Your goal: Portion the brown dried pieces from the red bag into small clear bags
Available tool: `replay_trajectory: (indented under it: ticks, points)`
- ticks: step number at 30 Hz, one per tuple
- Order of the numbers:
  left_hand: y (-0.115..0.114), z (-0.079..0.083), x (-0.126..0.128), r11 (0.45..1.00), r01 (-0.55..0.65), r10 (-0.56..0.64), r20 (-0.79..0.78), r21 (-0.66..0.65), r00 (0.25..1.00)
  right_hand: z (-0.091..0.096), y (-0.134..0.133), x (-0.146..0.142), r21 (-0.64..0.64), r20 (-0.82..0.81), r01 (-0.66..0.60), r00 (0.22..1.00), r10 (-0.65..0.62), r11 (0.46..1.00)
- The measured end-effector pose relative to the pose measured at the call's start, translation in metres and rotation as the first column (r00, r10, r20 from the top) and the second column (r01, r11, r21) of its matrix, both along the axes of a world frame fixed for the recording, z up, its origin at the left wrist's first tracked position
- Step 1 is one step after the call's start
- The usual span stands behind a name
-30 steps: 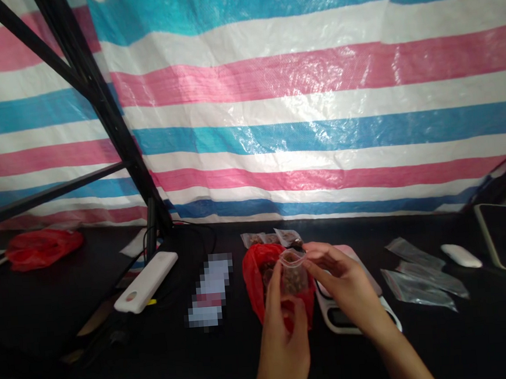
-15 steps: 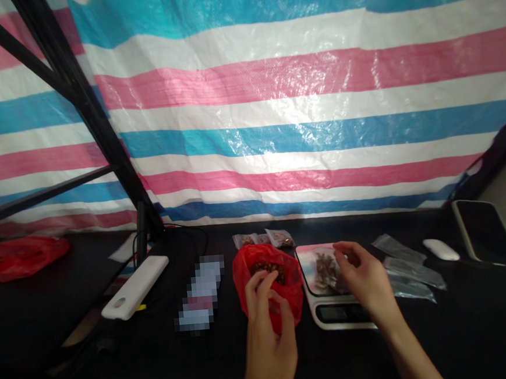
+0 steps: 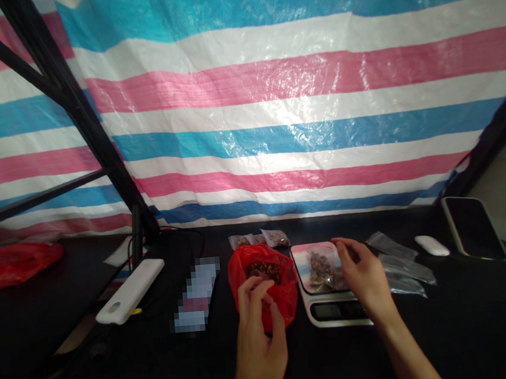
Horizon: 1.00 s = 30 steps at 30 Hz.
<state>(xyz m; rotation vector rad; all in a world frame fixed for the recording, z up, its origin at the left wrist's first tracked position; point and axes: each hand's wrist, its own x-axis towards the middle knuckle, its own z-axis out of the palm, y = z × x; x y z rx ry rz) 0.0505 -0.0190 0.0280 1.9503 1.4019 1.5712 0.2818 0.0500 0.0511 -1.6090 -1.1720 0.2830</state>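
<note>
My left hand [image 3: 261,335] hovers over the near side of an open red plastic bag [image 3: 288,303]. Its fingers are bent and spread from the thumb, with nothing visible between them. Inside the bag lie small brown pieces [image 3: 266,270], too small to name. To the right stands a white kitchen scale [image 3: 302,288] with a dark display. On its plate rests a small clear plastic bag [image 3: 322,266] part-filled with brownish pieces. My right hand [image 3: 364,271] has closed fingers at that clear bag's right edge; the fingers hide part of the contact.
Several small filled bags [image 3: 276,238] lie behind the red bag. Flat clear bags [image 3: 403,268], a white mouse-like object [image 3: 431,245] and a phone [image 3: 475,227] lie to the right. At left are a blurred-out device [image 3: 200,293], a white power bank [image 3: 130,292] and another red bag [image 3: 20,263].
The view has shifted slightly, moving everything a little leftward. My left fingers have drawn back a little from the pieces in the red bag. My right hand stays by the clear bag.
</note>
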Motion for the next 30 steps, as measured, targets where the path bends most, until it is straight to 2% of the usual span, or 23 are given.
replay_trajectory:
  ticks: [5, 8, 11, 17, 24, 27, 29, 30]
  points:
    - [0.002, 0.003, -0.002, 1.0, -0.006, 0.006, -0.011, 0.03, 1.0, 0.0, 0.0, 0.003, -0.018, -0.011, -0.002, 1.0, 0.002, 1.0]
    - [0.005, 0.005, -0.001, 0.999, -0.017, 0.017, -0.001, 0.043, 1.0, -0.001, 0.003, 0.007, -0.113, 0.03, -0.009, 0.999, 0.013, 0.994]
    - [0.005, 0.007, 0.002, 0.999, -0.03, 0.03, 0.006, 0.043, 1.0, -0.005, 0.007, 0.009, -0.181, 0.076, 0.034, 0.997, -0.02, 0.983]
    - [0.005, 0.008, 0.004, 0.999, -0.026, 0.026, 0.01, 0.042, 1.0, -0.009, 0.011, 0.008, -0.231, 0.068, 0.046, 0.997, -0.031, 0.972]
    - [0.007, 0.006, 0.001, 1.0, -0.002, 0.002, 0.05, 0.018, 0.999, -0.005, 0.007, 0.005, -0.253, 0.035, 0.014, 0.999, -0.005, 0.967]
    - [0.004, 0.007, 0.004, 0.999, 0.044, -0.041, 0.115, -0.026, 0.993, 0.006, 0.001, -0.004, -0.139, -0.037, -0.081, 0.996, 0.076, 0.987]
    - [0.0, 0.007, 0.008, 0.986, 0.115, -0.087, 0.219, -0.117, 0.972, 0.016, -0.005, -0.015, 0.034, -0.161, -0.227, 0.96, 0.229, 0.973]
    - [-0.002, 0.007, 0.011, 0.969, 0.165, -0.105, 0.299, -0.182, 0.948, 0.021, -0.008, -0.023, 0.119, -0.22, -0.304, 0.92, 0.323, 0.945]
